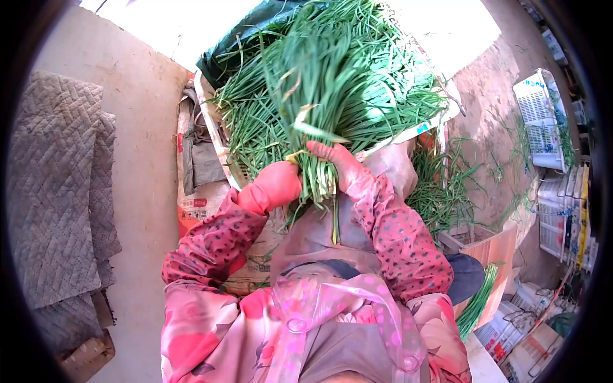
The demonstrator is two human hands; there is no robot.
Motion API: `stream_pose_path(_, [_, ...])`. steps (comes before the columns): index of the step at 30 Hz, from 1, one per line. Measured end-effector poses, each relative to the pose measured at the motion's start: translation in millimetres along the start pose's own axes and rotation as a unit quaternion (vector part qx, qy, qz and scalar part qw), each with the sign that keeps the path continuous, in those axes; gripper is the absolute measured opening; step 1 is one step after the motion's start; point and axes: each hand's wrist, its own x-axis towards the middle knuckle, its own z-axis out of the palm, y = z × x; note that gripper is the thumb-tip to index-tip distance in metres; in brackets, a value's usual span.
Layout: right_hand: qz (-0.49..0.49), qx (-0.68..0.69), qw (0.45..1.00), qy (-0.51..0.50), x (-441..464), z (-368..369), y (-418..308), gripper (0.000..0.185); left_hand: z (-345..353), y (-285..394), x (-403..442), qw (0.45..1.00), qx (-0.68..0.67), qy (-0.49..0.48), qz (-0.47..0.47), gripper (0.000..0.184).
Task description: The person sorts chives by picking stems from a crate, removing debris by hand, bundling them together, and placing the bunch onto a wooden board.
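A thick bunch of garlic chives [319, 175] stands upright between my hands, its pale cut ends toward me and its long green leaves pointing away, blurred at the tips. My left hand [279, 185], in a pinkish-red glove, is closed at the left side of the stems; its fingertips are partly hidden. From the right, my right hand [338, 163] wraps the same bunch, thumb across the front. A yellowish leaf [313, 129] lies across the bunch just above my hands. Behind it, a white crate [214, 131] is heaped with loose chives [389, 83].
Green sheeting [233, 48] lies at the crate's far left. Loose chives [440, 185] are piled to its right. A bundle of chives [479, 300] rests by a wooden board [498, 262]. White baskets [539, 121] stand far right; quilted mats [54, 179] lie left.
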Motion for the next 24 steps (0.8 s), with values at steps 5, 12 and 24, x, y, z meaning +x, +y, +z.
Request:
stream_pose_path(5, [0.017, -0.096, 0.995, -0.035, -3.8, -2.9, -6.2, 0.03, -8.0, 32.7, -4.9, 0.979, 0.183, -0.088, -0.034, 0.032])
stream_pose_path(12, [-0.013, 0.078, 0.995, -0.059, -56.7, -21.4, -21.2, 0.048, -29.7, 39.4, -22.2, 0.912, -0.397, -0.094, -0.04, 0.031])
stream_pose_path(24, [-0.157, -0.024, 0.987, -0.032, -193.2, -71.8, -18.2, 0.073, 67.6, 126.4, 21.0, 0.728, -0.629, -0.243, 0.125, 0.059])
